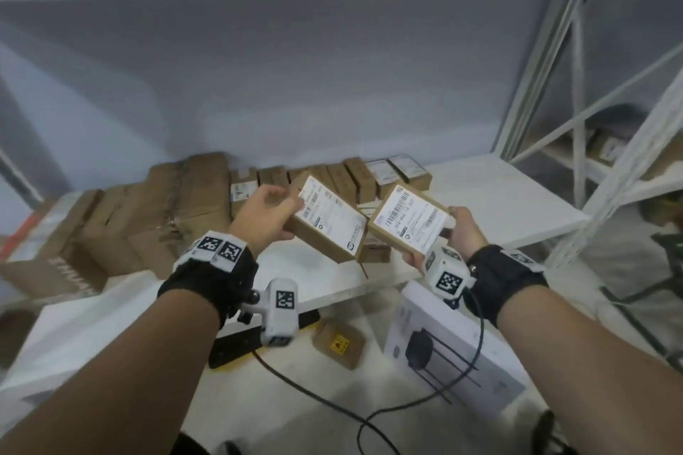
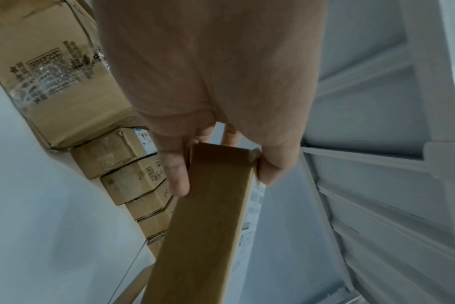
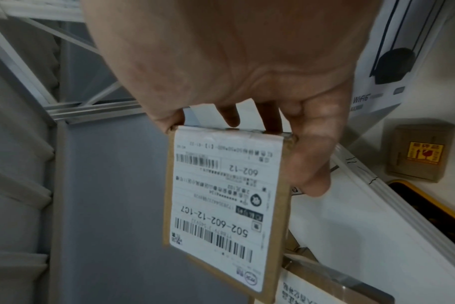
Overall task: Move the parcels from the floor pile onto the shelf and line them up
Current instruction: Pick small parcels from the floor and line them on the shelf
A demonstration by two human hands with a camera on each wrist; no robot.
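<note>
White shelf (image 1: 499, 192) mid-frame; left hand (image 1: 264, 218) and right hand (image 1: 462, 233) each pinch a stiff, seemingly light parcel (edge-held) (image 1: 329, 222) (image 1: 408, 220).

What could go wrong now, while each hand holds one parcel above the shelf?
1. The right hand pinches its parcel only at one end; it might swing or slip.
2. The left hand also grips its parcel near one end, and the two parcels are close, so they could knock together.
3. The row of small parcels stands just behind; pushing in carelessly could topple it on the shelf.
</note>
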